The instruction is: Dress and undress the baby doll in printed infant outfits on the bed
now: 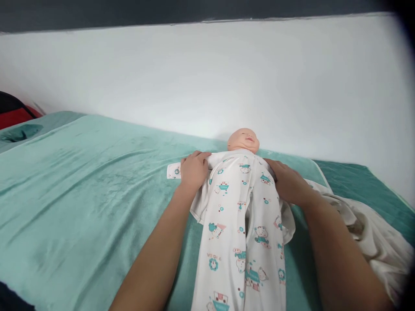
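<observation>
A baby doll (244, 139) lies on its back on the bed, head toward the wall. White baby pants (223, 242) with bear and boat prints lie over its body, the legs stretched toward me. A printed white sleeve (173, 171) sticks out to the left from under them. My left hand (195, 169) is closed over this sleeve at the doll's side, fingers bent. Opposite it, my right hand (288, 179) presses against the upper right side of the clothes. Its fingers are held together, with the thumb and part of the grip hidden.
Light green fleece bedding (97, 185) covers the bed, with a darker green piece (350, 177) at the right. A crumpled off-white cloth (372, 233) lies beside my right forearm. The white wall (194, 77) borders the back. A red and black item (16, 112) stands far left.
</observation>
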Demonstrator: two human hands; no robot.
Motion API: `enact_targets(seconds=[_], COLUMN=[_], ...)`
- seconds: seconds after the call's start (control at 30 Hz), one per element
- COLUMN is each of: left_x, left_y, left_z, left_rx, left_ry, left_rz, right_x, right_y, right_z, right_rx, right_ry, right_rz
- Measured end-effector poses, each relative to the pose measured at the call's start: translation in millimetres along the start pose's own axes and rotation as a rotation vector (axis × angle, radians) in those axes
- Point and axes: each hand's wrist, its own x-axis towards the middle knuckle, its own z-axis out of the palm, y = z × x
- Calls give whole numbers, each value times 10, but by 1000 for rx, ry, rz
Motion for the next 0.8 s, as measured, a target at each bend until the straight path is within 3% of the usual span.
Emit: enact_targets(seconds=[0.23,0.4,0.53,0.6,0.67,0.8], left_x=[-12,-30,-33,-41,-58,-89], left_y=[8,-24,-50,-57,-65,-88], left_z=[10,4,1,4,9,21], left_rx=[-57,-144,-128,-117,-106,-65], left_ry=[34,86,87,95,112,138], left_rz=[5,14,9,10,7,-63], right_x=[40,-97,-110,37,283,807], right_y=[71,-7,-488,-838,-1166,-1619], right_z=[71,-107,-411,-455,-389,-96], right_rx=[-136,4,158,205,165,-91], right_ry=[-14,113,180,101,-23,-226], right_rz=[115,-10,-9,-115,-255,-333])
